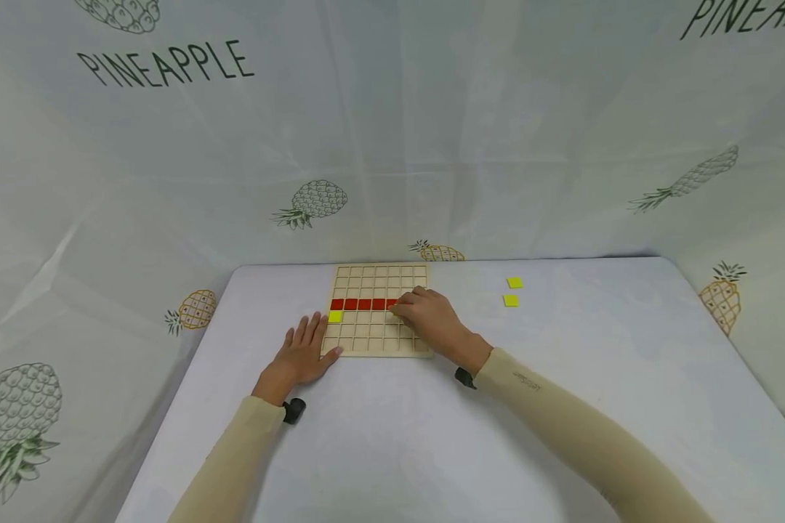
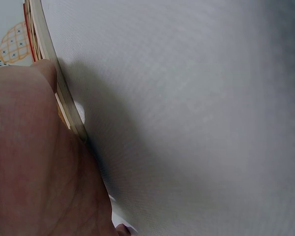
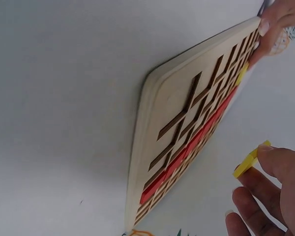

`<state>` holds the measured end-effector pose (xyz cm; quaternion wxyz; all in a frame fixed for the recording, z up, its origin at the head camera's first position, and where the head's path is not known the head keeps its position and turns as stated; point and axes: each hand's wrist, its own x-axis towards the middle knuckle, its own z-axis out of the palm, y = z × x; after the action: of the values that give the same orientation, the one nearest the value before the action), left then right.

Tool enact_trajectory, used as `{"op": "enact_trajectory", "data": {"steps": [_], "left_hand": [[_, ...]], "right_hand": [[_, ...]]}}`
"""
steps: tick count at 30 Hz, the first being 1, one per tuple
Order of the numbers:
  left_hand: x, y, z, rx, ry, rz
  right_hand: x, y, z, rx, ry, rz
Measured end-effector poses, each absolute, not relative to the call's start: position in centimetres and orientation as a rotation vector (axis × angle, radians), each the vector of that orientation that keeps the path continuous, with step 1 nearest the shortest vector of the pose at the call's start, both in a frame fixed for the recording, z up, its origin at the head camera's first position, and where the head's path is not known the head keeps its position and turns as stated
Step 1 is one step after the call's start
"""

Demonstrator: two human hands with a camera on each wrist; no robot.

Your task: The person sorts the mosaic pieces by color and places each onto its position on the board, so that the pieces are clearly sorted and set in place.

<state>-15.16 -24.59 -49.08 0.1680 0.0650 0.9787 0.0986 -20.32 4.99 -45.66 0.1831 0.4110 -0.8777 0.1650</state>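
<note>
A light wooden grid board (image 1: 376,350) lies at the far side of the table, with a row of red square tiles (image 1: 364,304) across its middle. One yellow tile (image 1: 335,317) sits in the leftmost column, just below the red row. My left hand (image 1: 303,356) rests at the board's near left corner, fingers spread and straight, thumb touching the edge. Above the right part of the board, my right hand (image 1: 434,319) pinches another yellow tile (image 3: 251,160) between thumb and forefinger, plain in the right wrist view. That hand covers the right end of the red row in the head view.
Two loose yellow tiles, one farther back (image 1: 514,282) and one nearer (image 1: 510,301), lie on the white tabletop (image 1: 602,349) right of the board. Behind the table hangs a pale curtain (image 1: 530,145) printed with pineapples.
</note>
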Motion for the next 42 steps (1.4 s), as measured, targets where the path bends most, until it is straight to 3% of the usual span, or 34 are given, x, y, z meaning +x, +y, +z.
{"op": "enact_trajectory", "data": {"steps": [24, 42], "left_hand": [[-15.1, -25.1, -49.6, 0.176, 2.784, 0.246], [-15.4, -24.7, -49.2, 0.198, 2.786, 0.236]], "right_hand": [[-21.0, -1.6, -46.3, 1.175, -2.629, 0.439], [-22.4, -3.8, -46.7, 1.142, -2.746, 0.376]]}}
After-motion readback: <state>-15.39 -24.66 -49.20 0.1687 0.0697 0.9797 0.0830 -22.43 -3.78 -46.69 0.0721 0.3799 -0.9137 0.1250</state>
